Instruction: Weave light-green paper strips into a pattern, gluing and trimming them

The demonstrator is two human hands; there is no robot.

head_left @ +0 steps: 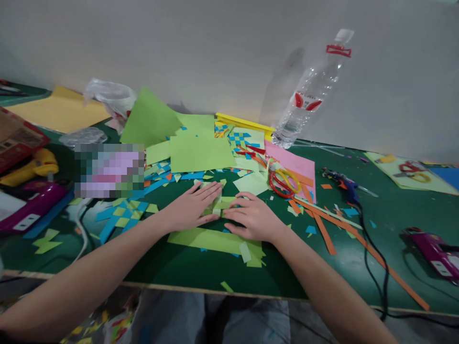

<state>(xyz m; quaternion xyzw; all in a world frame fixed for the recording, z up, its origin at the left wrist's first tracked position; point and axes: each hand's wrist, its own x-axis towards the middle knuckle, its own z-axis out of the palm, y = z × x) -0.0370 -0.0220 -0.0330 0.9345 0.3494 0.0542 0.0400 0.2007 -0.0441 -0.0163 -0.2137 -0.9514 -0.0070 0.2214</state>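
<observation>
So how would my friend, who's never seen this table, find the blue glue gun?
Find the tall clear bottle by the wall at the back of the green table. In front of it is a pink sheet, and right of that lies the blue glue gun. Its blue body, touch of orange and black cord set it apart from the purple device at the right edge.
</observation>
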